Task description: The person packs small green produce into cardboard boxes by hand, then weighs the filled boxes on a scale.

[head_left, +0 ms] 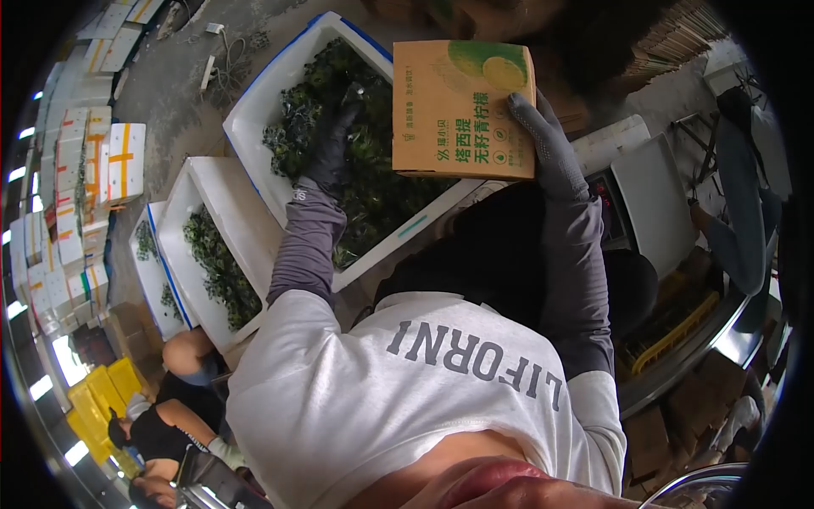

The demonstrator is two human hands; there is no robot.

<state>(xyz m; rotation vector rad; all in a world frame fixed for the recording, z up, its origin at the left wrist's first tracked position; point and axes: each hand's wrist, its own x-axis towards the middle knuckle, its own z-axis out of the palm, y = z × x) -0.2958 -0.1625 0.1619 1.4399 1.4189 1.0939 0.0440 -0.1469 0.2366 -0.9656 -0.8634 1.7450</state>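
A cardboard box (462,110) with green print and a lemon picture is in my right hand (547,140), whose grey-gloved fingers press on its right side. My left hand (335,140), in a dark glove, reaches into a large white foam box (254,97) with a blue rim. Dark green leafy or clear-wrapped items (381,144) fill that foam box. The fingertips of my left hand are at a small shiny piece (354,90) among the greens; what they hold is too dark to make out. The cardboard box hangs over the foam box's right part.
A second foam box (199,174) with greens stands at the left, a third beyond it. Stacked white boxes (75,212) line the far left. A scale (606,204) is beside my right arm. Other people sit at the lower left and upper right. Yellow crates (102,403) are lower left.
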